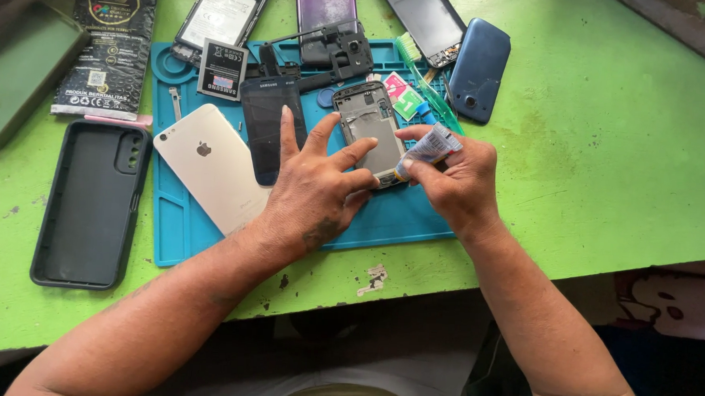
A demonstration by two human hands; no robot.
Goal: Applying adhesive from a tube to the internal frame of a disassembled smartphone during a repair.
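Fingers [417, 167] of the right hand [456, 179] are pinching a small soft tube [427, 150] mid-frame, while the left hand [317, 185], fingers spread, is steadying the thin, fragile-looking phone frame [369, 131] by its edge.

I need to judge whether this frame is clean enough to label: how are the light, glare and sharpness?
Head view: bright, even daylight on the green table; soft shadows under the left hand and right hand; mild glare on the gold phone back; the phone frame and small tube look sharp; the lower edge is dark.

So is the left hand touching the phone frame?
Touching: the head view shows the left hand with fingers resting on the grey phone frame, pinning it to the mat.
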